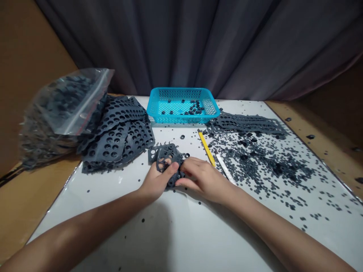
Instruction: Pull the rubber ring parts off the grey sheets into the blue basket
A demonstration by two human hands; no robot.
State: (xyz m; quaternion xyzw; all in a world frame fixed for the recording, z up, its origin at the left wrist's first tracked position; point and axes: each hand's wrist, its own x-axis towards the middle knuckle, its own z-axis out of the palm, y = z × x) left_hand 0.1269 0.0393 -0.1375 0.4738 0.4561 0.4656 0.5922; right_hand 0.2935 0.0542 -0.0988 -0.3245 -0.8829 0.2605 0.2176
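A dark grey rubber sheet with round holes (171, 151) is bunched up at the middle of the white table. My left hand (159, 177) grips its left side, thumb on top and fingertips showing through an opening. On the sheet's right edge, my right hand (200, 175) is closed in a pinch, thumb below the bent fingers; the exact bit between its fingertips is too small to make out. Behind the hands stands a blue plastic basket (184, 119) with small dark pieces inside.
Perforated sheets (116, 139) are stacked at left beside a full clear zip bag (61, 121). Flat strips (249, 124) lie at right behind many scattered dark bits (263, 162). A yellow tool (207, 149) and a white one (225, 168) lie near my right hand.
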